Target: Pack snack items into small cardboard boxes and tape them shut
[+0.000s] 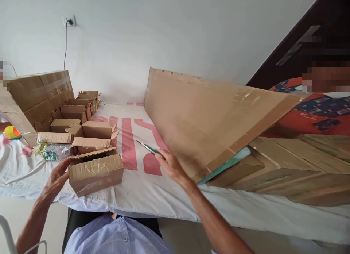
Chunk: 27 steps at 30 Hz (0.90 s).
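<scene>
My left hand (58, 176) grips the left end of a small cardboard box (97, 172), with its thumb on the outside and some fingertips hidden behind the edge. The box rests near the front of the cloth-covered table, its flap edge raised at the back. Closed round a slim, green-handled knife (150, 149), my right hand (170, 165) hovers to the right of the box. The knife's thin tip points left and away from me. Just beyond that hand stands a large cardboard panel (202, 119), leaning at a slant.
Several open small boxes (97, 130) stand in a row at the left, beside a large taped carton (43, 93). A plastic packet (56, 151) lies in front of them. More cartons (287, 170) line the right, near a person in red (322, 115). White cloth (153, 201) covers the table.
</scene>
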Motion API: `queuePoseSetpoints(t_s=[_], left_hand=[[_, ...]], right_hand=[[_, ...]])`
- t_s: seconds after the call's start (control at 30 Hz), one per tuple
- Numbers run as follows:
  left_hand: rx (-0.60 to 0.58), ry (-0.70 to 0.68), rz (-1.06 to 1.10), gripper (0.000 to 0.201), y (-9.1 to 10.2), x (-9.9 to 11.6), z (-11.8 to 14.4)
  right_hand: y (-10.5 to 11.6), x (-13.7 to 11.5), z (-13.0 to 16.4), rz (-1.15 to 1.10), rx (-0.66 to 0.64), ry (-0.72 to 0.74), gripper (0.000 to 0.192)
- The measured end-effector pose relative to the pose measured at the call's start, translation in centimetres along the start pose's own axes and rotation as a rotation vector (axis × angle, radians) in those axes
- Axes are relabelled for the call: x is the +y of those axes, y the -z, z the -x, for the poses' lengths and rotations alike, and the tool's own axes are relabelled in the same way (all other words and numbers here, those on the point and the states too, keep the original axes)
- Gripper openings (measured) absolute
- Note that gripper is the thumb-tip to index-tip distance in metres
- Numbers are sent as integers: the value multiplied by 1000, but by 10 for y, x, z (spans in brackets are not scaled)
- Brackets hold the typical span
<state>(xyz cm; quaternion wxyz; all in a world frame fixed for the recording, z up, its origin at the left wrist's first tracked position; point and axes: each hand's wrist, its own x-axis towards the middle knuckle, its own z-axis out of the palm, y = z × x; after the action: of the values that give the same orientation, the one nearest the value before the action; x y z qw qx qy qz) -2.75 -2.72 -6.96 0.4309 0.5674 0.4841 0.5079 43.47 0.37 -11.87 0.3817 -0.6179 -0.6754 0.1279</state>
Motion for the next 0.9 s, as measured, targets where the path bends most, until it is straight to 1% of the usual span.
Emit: queuePoseSetpoints(t_s=[0.03, 0.1, 0.13, 0.17, 0.23, 0.3, 0.33, 0.4, 0.5, 0.6, 0.67, 0.73, 0.8, 0.9], left_hand=[[3, 2, -6, 70, 1, 0, -1], [7, 6, -20, 72, 4, 0, -2], [7, 8, -25, 73, 5, 0, -2], [6, 10, -28, 73, 6, 0, -2], [1, 10, -31, 74, 7, 0, -1], [0, 5, -33, 74, 8, -2, 0], [1, 5, -33, 74, 9, -5, 0], [23, 3, -27, 75, 10, -11, 0], [52, 8, -27, 80, 14, -22, -1], [14, 2, -46, 85, 19, -27, 0], [-35, -6, -61, 89, 21, -26, 1], [-86, -3, -84, 93, 23, -23, 3], [-117, 2, -118, 97, 23, -19, 4], [-136, -11, -171, 101, 24, -14, 5]], right_hand=[[-20, 9, 12, 44, 43, -27, 40], [-55, 19, 34, 78, 68, -60, 37], [-68, 21, 43, 90, 80, -71, 36], [-79, 22, 49, 99, 88, -79, 35], [-91, 21, 56, 119, 108, -94, 34], [-95, 16, 56, 100, 142, -78, 35], [-95, 12, 54, 51, 155, -52, 36], [-93, 0, 49, -132, 147, 12, 39], [-90, -29, 43, -419, 59, 48, 45], [-86, -62, 40, -530, -6, 100, 49], [-83, -80, 36, -528, -38, 189, 52], [-81, -92, 32, -478, -53, 292, 54], [-79, -98, 31, -404, -58, 395, 53], [-79, -97, 38, -279, -61, 534, 43]])
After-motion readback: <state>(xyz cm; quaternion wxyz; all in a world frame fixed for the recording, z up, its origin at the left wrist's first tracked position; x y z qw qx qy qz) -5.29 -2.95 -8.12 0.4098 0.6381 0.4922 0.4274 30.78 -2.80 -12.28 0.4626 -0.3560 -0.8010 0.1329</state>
